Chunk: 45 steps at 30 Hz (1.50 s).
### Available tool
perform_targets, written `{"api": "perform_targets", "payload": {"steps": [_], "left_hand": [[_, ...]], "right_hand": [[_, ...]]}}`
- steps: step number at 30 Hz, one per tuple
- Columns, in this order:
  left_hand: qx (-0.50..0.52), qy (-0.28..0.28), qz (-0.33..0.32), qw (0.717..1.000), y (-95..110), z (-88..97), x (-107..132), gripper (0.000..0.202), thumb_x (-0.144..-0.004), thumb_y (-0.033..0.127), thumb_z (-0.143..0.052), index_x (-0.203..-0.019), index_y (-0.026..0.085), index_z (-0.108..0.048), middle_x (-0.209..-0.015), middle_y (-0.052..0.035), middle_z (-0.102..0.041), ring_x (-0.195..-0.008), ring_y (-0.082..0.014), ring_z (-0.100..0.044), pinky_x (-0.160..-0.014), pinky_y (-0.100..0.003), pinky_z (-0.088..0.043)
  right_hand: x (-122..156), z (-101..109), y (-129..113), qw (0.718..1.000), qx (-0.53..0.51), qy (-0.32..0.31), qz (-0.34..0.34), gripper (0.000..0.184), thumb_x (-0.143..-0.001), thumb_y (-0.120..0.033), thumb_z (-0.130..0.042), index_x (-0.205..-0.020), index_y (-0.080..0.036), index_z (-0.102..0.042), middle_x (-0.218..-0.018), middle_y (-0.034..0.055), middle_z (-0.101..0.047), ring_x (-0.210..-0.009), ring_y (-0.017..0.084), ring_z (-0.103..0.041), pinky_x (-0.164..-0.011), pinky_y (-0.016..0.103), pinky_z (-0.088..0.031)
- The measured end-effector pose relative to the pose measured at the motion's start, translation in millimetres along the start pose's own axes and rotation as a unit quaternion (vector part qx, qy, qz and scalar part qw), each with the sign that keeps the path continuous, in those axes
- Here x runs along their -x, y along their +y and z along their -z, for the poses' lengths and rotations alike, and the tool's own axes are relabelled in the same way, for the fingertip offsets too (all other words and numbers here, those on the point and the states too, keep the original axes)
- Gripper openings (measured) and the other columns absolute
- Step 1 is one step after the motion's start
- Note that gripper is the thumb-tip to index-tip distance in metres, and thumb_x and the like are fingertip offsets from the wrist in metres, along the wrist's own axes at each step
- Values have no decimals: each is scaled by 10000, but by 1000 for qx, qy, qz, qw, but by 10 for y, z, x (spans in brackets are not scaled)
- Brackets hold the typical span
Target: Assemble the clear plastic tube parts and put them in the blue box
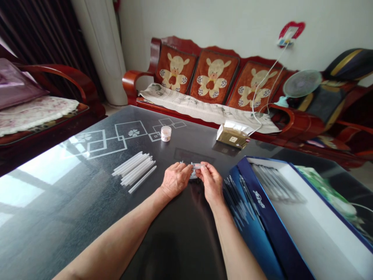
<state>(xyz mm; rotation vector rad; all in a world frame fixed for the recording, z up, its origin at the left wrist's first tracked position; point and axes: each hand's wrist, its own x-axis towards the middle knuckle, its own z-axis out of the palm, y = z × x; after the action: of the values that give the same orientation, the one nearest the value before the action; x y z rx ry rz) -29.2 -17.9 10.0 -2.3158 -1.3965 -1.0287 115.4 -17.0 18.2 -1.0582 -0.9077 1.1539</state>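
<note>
A small translucent plastic piece (197, 167) is held just above the dark glass tabletop (72, 217), between the left hand (175, 180) and the right hand (210, 182). It is being handled at the centre of the view, with both wrists turned inward and the hands brought close together. Its exact form cannot be made out, as it is small and partly covered by the fingers.

The grip is narrow, not spread. The piece is pinched at its right end by the thumb and fingertips of the right hand, which are pressed closely together around it. The fingers of the left hand are curled in and brought against its left end, though the contact there is partly hidden. A thin, pale projection can be made out beyond the left fingertips, but what it is cannot be told.

A loose bundle of white plastic rods (134, 172) is laid on the glass just to the left of the left hand, with the rods lying roughly parallel. To the right of the right hand, an open blue cardboard box (271, 217) is placed on the table, with more pale rods (274, 182) lying inside it. Farther off, a small white-lidded jar (166, 133) and a kraft-paper packet (233, 136) are set on the glass.
</note>
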Motion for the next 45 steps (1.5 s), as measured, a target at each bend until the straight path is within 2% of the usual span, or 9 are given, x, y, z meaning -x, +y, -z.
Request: {"api": "perform_targets", "payload": {"steps": [5, 12, 15, 20, 24, 29, 39, 42, 45], "left_hand": [[25, 29, -24, 999, -59, -41, 12, 260, -940, 364, -494, -1111, 229, -636, -843, -38, -651, -764, -189, -528, -734, -324, -414], [79, 9, -82, 993, -43, -58, 20, 338, -943, 328, -485, -1229, 165, -562, -901, -78, -670, -817, -195, -570, -809, -345, -446], [82, 10, -94, 992, 3, 3, 2, 382, -922, 342, -509, -1277, 202, -528, -1127, -114, -646, -1003, -236, -578, -914, -406, -434], [79, 68, -32, 994, -8, -1, -9, 464, -890, 337, -540, -1327, 198, -469, -1349, -155, -515, -1218, -299, -483, -1003, -469, -396], [95, 48, -34, 994, -55, -77, 5, 389, -906, 269, -498, -1288, 196, -495, -1261, -133, -572, -1132, -260, -538, -963, -416, -434], [101, 57, -12, 993, -88, -122, 35, 305, -912, 213, -469, -1202, 193, -558, -1120, -100, -623, -990, -215, -571, -907, -365, -454], [113, 73, 190, 973, -177, -155, 20, 273, -915, 242, -429, -1073, 205, -649, -890, -57, -647, -871, -187, -581, -796, -299, -477], [94, 66, 219, 969, -190, -194, 14, 267, -905, 221, -435, -1048, 198, -659, -847, -54, -637, -856, -184, -582, -789, -295, -476], [64, 54, 231, 969, -167, -221, 8, 261, -907, 202, -439, -1047, 197, -659, -855, -53, -637, -860, -181, -579, -794, -291, -469]], "right_hand": [[35, 59, -158, 965, 216, -77, 128, 220, -767, -266, -638, -975, -199, -651, -872, 10, -663, -749, 136, -629, -719, 271, -517], [150, 102, -596, 768, 568, -196, 221, 219, -810, -122, -550, -931, -209, -710, -882, 44, -622, -823, 157, -617, -792, 264, -476], [190, 255, -748, 733, 619, -180, 216, 194, -820, -139, -548, -906, -205, -710, -864, 44, -618, -777, 149, -609, -747, 246, -467], [20, 1094, -1060, 748, 634, -13, 196, 189, -797, -204, -566, -890, -208, -731, -838, 35, -651, -704, 138, -606, -698, 245, -460], [-247, 1940, -1287, 698, 687, 173, 107, 201, -736, -217, -598, -848, -174, -759, -776, 64, -693, -638, 160, -595, -644, 274, -434], [-498, 2479, -1283, 664, 718, 209, 11, 231, -690, -195, -589, -792, -108, -777, -680, 128, -690, -532, 166, -569, -531, 275, -373], [-614, 2539, -1183, 610, 770, 179, -52, 300, -782, -248, -501, -890, -185, -774, -800, 155, -708, -645, 247, -631, -554, 311, -389], [-595, 2390, -1290, 616, 765, 186, 16, 306, -826, -258, -484, -909, -163, -763, -827, 179, -693, -705, 247, -630, -601, 332, -397], [-453, 1994, -1289, 653, 718, 172, 171, 255, -815, -246, -525, -901, -145, -743, -874, 170, -689, -803, 240, -629, -709, 340, -431]]}}
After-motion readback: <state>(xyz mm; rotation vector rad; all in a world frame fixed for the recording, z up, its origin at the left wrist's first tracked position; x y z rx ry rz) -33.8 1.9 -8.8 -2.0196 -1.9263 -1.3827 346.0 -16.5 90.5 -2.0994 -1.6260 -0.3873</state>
